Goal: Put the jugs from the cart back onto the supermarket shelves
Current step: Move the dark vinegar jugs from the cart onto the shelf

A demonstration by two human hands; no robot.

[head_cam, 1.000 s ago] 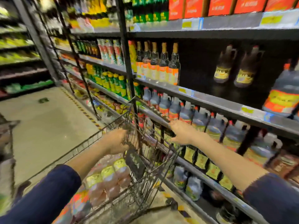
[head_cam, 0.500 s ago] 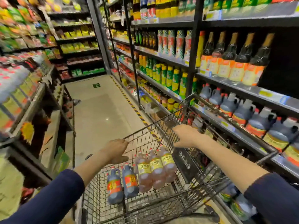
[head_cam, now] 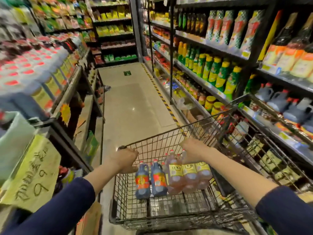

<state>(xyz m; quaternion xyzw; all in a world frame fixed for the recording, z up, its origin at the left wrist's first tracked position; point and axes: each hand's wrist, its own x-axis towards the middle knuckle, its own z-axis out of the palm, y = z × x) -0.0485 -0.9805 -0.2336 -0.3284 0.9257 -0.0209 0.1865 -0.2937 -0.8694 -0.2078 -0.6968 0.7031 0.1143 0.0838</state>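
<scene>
**POSITIONING THE CART BEFORE UNLOADING**

**Present state.** The left hand (head_cam: 124, 160) is curled round the top wire of the cart (head_cam: 160, 145) at its near-left corner. The right hand (head_cam: 193, 150) lies over the same rim wire further to the right, with its fingers folded down over it. Neither hand holds a jug. All the load is in the basket: two dark jugs (head_cam: 142, 182) with red labels stand side by side, touching three pale jugs (head_cam: 189, 177) with yellow labels on their right. The shelves (head_cam: 271, 122) run along the right of the aisle, and the right side of the cart is close against them.

**Step in hand (judged).** The cart is being steered into place. No jug has yet been lifted.

**Procedure.**
1. Guide the cart with both hands on the rim until it is parallel to the shelves.
2. Stop beside stock that matches the load. The grey jugs (head_cam: 279, 102) on the right-hand shelf look like the likely bay, but blur prevents a label match.
3. Leave a gap so the wire side does not catch a shelf edge.
4. Bring the cart to rest before freeing a hand.
5. Lift one jug at a time by its handle. Full jugs are probably heavy.
</scene>
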